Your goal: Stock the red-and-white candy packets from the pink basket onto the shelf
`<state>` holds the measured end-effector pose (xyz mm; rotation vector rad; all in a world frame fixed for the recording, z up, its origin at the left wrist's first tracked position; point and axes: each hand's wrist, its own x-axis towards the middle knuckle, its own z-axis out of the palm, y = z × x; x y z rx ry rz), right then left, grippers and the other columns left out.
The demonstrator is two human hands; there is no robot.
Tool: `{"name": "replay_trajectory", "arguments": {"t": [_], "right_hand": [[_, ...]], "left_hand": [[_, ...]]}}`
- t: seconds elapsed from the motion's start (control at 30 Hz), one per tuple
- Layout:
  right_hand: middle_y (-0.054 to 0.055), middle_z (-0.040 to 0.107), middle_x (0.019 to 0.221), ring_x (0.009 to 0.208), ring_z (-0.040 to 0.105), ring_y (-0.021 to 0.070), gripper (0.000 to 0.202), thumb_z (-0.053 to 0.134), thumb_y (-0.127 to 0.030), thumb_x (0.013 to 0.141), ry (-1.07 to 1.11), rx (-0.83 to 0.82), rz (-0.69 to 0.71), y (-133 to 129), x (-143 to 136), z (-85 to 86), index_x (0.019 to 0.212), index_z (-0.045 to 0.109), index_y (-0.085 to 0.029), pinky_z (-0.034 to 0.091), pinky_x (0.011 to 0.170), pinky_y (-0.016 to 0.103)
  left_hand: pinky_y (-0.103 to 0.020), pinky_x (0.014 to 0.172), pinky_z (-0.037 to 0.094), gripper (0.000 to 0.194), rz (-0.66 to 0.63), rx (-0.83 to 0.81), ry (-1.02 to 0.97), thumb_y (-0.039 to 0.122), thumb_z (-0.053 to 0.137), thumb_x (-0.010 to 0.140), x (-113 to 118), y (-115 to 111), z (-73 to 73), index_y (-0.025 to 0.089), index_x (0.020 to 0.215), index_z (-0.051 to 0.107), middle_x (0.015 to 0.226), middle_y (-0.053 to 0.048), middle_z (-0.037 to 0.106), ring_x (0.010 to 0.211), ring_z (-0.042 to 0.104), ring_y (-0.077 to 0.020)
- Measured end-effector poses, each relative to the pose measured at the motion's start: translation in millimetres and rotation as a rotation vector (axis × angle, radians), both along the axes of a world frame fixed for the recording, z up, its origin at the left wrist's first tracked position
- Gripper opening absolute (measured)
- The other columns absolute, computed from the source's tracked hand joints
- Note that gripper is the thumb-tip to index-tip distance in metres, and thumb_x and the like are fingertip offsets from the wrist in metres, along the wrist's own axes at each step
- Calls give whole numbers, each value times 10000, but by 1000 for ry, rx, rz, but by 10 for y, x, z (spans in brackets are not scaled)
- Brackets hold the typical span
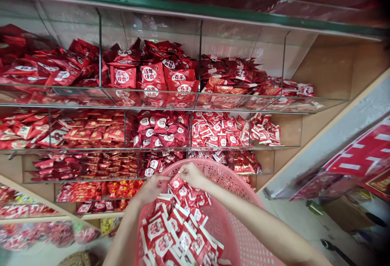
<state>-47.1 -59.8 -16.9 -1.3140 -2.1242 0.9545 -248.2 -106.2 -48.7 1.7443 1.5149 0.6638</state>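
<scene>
A pink perforated basket [250, 217] at the bottom centre holds a heap of small red and white packets [183, 237]. Over its far part, my right hand [193, 175] is closed, its fingers pinched at the top of a small red packet [176, 184]. Just left of that packet is my left hand [154, 188], fingers partly curled and apart, near the basket's left rim; nothing shows clearly between them. Both forearms reach in from the bottom edge, one on each side of the heap.
Glass shelves [152, 105] with dividers span the view ahead, filled with red packets [122, 77]. A wooden side panel [329, 70] slopes at right. Red bags [359, 152] and a cardboard box [344, 213] lie at the lower right. A woven item [77, 259] sits bottom left.
</scene>
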Motion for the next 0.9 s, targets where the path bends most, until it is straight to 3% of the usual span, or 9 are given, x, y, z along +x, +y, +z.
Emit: {"name": "replay_trajectory", "arguments": {"t": [0.1,0.2,0.4,0.5,0.6,0.73,0.9], "right_hand": [[7,642,607,571,558,120,105,571,-185,715,-32,21,7,-8,-38,-20,664,658,-156,360,521,203],[23,683,744,666,599,138,127,565,-239,742,-57,117,-11,-43,13,84,794,663,-177,401,592,218],[19,679,778,701,610,137,168,484,-263,822,3,355,-32,-70,372,689,865,633,-198,433,664,241],[20,673,781,692,606,139,170,465,-241,834,-14,470,-94,64,677,1000,859,627,-197,435,671,255],[46,660,905,788,603,152,193,443,-203,841,-158,607,-156,273,994,1196,922,618,-193,430,710,259],[80,619,1034,923,580,171,263,394,-140,851,-477,611,-197,483,1250,1273,1001,603,-197,405,753,241],[107,606,1049,947,574,178,329,393,-81,828,-679,506,-178,540,1294,1250,1097,558,-175,386,753,233]], "left_hand": [[-301,942,368,557,-18,21,57,75,412,593,12,-12,37,179,1100,621,1106,-55,578,1042,508,-207],[-309,953,367,549,-16,1,34,91,424,593,40,-21,95,199,1091,627,1121,-35,576,1055,504,-213],[-341,973,361,417,-61,-5,-55,192,504,645,61,-18,124,198,1032,659,1091,-32,601,1075,496,-237],[-322,917,407,411,-57,-4,-76,237,519,660,41,-12,77,176,1044,651,1107,-62,589,1038,524,-233],[-318,921,398,404,-29,5,-56,230,512,656,27,-8,46,177,1029,658,1105,-70,587,1044,518,-233],[-316,949,372,441,-44,0,-55,166,490,637,19,-2,33,177,1048,650,1108,-55,588,1056,509,-226],[-311,938,382,444,-110,0,-53,155,467,662,13,5,20,202,1070,638,1122,-39,583,1061,508,-215]]}}
